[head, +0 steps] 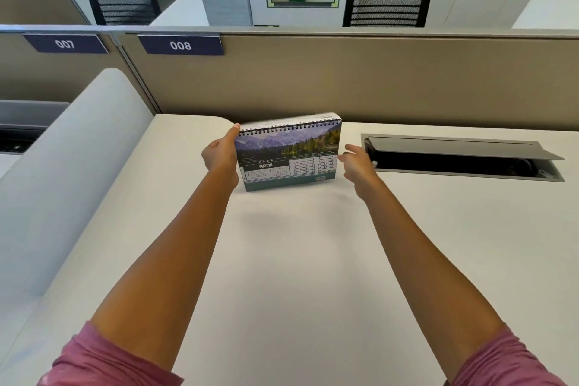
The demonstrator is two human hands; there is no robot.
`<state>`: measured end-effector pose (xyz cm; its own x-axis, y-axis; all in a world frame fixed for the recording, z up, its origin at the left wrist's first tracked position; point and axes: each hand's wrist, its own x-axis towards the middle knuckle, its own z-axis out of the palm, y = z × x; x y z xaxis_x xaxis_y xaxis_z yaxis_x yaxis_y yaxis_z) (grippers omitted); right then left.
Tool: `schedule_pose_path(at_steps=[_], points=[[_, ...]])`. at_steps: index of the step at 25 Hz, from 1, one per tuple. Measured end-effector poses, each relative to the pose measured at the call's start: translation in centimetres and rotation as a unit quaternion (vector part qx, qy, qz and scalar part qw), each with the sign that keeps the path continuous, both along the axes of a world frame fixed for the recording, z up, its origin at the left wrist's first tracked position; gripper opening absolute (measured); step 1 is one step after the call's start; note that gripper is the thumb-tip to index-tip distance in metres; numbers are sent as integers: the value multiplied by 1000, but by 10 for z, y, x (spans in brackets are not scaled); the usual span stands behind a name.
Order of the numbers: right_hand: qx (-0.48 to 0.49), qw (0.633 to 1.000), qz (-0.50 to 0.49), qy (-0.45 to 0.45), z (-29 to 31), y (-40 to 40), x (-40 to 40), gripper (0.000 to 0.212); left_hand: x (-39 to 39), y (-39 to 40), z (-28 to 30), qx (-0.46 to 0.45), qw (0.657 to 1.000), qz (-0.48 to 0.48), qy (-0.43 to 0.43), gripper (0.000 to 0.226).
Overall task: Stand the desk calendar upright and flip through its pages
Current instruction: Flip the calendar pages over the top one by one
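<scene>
The spiral-bound desk calendar (pixel 289 155) stands upright on the white desk (pixel 297 260), slightly tilted, its APRIL page with a mountain-lake photo facing me. My left hand (pixel 221 153) grips its left edge, thumb up by the top corner near the black spiral. Just to the right of the calendar hovers my right hand (pixel 357 164), fingers spread, holding nothing and apparently not touching it.
An open cable hatch (pixel 463 155) with a raised grey lid sits in the desk to the right. A beige partition (pixel 344 78) with labels 007 and 008 closes the back. A rounded white divider (pixel 72 172) rises on the left.
</scene>
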<state>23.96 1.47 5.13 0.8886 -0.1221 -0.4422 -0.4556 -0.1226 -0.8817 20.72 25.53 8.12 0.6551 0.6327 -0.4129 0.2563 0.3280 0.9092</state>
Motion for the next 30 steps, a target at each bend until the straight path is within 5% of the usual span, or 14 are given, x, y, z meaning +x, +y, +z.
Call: schedule_pose_path(at_steps=[6,10,15,18,25,30], points=[[-107,991,59,-60,-17,5,-16,48,-3,-2,-2,50,999,-18,5,35],[-114,989,4,-93,-20,7,-29,36,-4,-2,-2,59,998,-18,6,34],[-127,990,-35,-42,-27,-2,-40,42,-6,-4,-1,49,999,-17,8,38],[-128,991,-31,-25,-34,-7,-48,28,-6,-4,-2,46,999,-19,5,39],[-53,997,-3,-61,-26,-16,-53,15,-6,-2,2,18,999,-32,9,33],[188,977,95,-39,1,-28,-55,8,-8,6,3,7,996,-85,2,44]])
